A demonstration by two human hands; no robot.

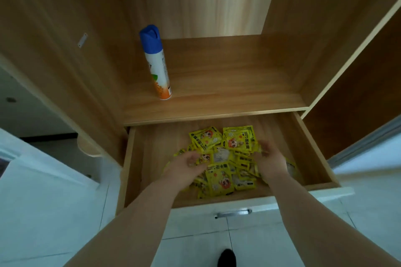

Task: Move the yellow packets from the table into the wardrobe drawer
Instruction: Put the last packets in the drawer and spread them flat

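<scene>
The wooden wardrobe drawer (149,147) is pulled out below me. A heap of several yellow packets (219,178) with cartoon prints lies in its middle and right part. My left hand (186,167) rests on the left side of the heap, fingers curled on the packets. My right hand (271,160) is on the right side, fingers bent over the packets there. Both hands touch the pile; whether either grips a packet is unclear. The table is out of view.
A spray can (156,63) with a blue cap stands on the wardrobe shelf (227,84) above the drawer. The drawer's white front has a metal handle (233,213). Wardrobe side panels rise left and right. White tiled floor and my shoe (226,258) lie below.
</scene>
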